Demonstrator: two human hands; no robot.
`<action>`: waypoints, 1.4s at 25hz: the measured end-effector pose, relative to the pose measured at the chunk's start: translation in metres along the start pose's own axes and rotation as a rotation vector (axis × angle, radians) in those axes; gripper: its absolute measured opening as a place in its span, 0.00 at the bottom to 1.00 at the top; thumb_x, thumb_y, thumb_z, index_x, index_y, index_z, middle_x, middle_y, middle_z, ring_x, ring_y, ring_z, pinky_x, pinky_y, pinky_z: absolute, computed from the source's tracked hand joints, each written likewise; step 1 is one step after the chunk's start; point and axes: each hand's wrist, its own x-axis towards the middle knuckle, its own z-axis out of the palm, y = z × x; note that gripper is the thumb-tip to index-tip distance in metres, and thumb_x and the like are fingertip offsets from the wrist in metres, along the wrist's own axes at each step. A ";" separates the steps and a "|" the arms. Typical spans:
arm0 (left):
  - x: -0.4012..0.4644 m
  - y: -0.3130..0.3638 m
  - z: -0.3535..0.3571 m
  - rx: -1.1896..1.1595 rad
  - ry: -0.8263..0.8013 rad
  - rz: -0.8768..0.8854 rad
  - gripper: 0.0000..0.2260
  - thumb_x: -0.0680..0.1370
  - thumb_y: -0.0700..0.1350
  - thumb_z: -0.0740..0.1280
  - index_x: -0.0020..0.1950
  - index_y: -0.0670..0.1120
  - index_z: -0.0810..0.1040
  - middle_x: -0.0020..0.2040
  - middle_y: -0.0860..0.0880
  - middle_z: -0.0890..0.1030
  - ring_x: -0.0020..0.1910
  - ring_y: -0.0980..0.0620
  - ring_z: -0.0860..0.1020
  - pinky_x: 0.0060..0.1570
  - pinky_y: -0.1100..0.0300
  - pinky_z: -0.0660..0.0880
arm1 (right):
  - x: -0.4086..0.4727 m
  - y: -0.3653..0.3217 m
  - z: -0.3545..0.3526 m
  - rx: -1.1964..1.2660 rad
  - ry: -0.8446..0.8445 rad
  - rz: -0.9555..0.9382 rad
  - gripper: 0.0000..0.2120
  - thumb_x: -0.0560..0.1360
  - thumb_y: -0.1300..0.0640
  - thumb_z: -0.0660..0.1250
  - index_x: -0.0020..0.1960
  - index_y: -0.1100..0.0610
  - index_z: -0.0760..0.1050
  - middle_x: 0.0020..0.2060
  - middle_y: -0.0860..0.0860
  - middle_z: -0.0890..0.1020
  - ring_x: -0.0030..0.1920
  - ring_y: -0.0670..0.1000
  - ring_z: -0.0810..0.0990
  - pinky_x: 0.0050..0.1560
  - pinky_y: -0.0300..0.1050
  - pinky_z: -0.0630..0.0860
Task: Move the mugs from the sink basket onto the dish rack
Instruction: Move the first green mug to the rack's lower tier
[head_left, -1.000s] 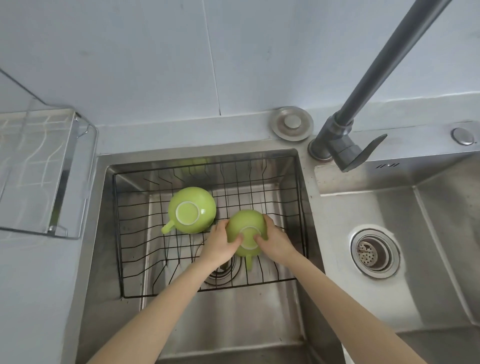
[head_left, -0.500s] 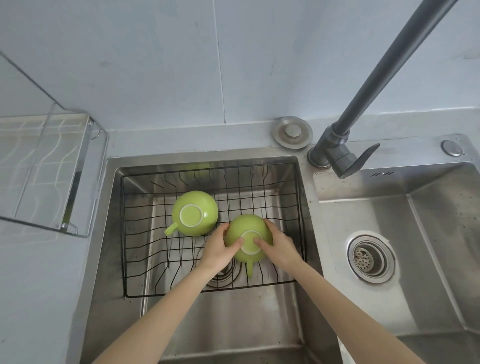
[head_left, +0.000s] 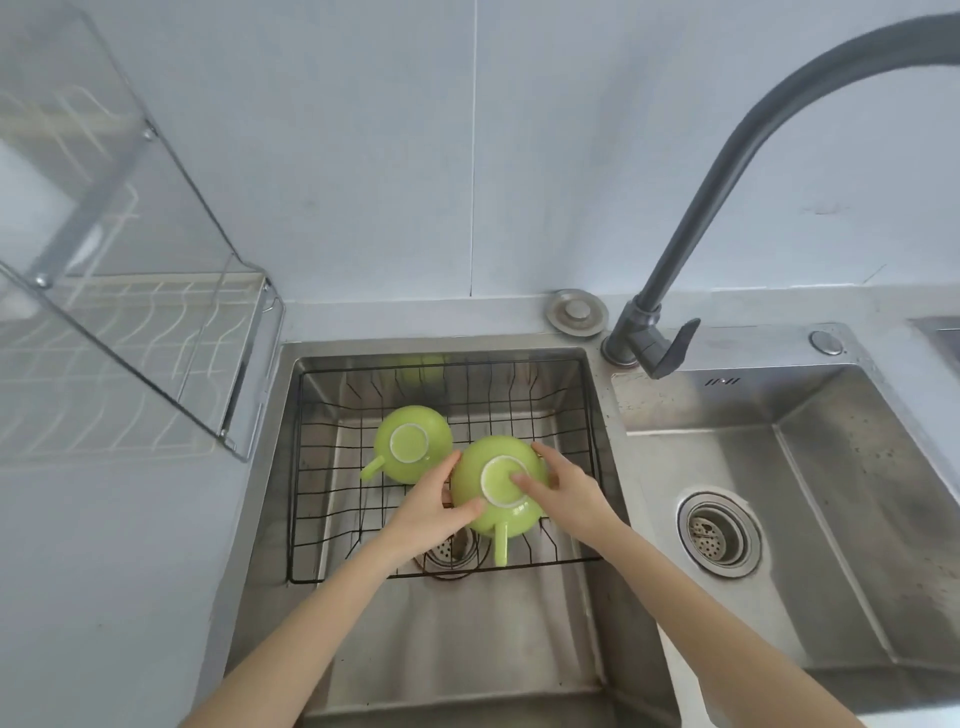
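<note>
Far left: dish rack (head_left: 156, 332) on the counter (head_left: 130, 545), metal wire with a clear panel slanting across it; nothing seen on its wires, though much of it is blurred behind the panel. Just right of it, left sink basin (head_left: 270, 519) with a black wire sink basket (head_left: 592, 447) set in its far half. In the basket, left side: one green mug (head_left: 431, 434) upside down, pale base ring up, handle pointing left and toward the viewer. Beside it, nearly touching: second green mug (head_left: 467, 486), also inverted, handle pointing toward the viewer, over the basket's near part; whether it rests on the wires or is lifted off them cannot be told. Left hand (head_left: 426, 512) clasps this mug's left flank, fingers curled round the wall, thumb at the lower side. Right hand (head_left: 566, 493) clasps its right flank, one finger laid across the base ring, others spread over the far side. Both hands closed on the same mug. A faint green reflection shows on the basin's back wall. Behind the basin, a round metal cap (head_left: 575, 312) on the ledge, then a dark grey faucet (head_left: 727, 171) arching up and rightward. Far right: second basin (head_left: 831, 597) with strainer drain (head_left: 719, 530).
</note>
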 end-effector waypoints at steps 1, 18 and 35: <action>-0.008 0.001 -0.005 0.058 -0.052 0.015 0.36 0.72 0.42 0.69 0.73 0.48 0.50 0.72 0.47 0.60 0.68 0.48 0.65 0.69 0.53 0.63 | -0.007 -0.006 0.001 0.014 0.002 -0.011 0.28 0.74 0.45 0.63 0.71 0.51 0.61 0.61 0.54 0.77 0.55 0.49 0.73 0.53 0.39 0.67; -0.126 -0.019 -0.085 0.168 0.163 0.323 0.46 0.64 0.46 0.76 0.73 0.50 0.50 0.71 0.49 0.57 0.63 0.56 0.63 0.62 0.67 0.61 | -0.110 -0.090 0.056 -0.243 -0.010 -0.380 0.37 0.72 0.52 0.67 0.75 0.51 0.50 0.63 0.57 0.68 0.63 0.54 0.71 0.69 0.47 0.65; -0.185 -0.093 -0.264 0.296 0.267 0.337 0.48 0.61 0.53 0.76 0.73 0.52 0.52 0.69 0.53 0.63 0.49 0.57 0.71 0.43 0.86 0.62 | -0.108 -0.213 0.215 -0.295 0.091 -0.512 0.43 0.69 0.46 0.70 0.75 0.52 0.48 0.68 0.56 0.68 0.67 0.55 0.68 0.63 0.45 0.66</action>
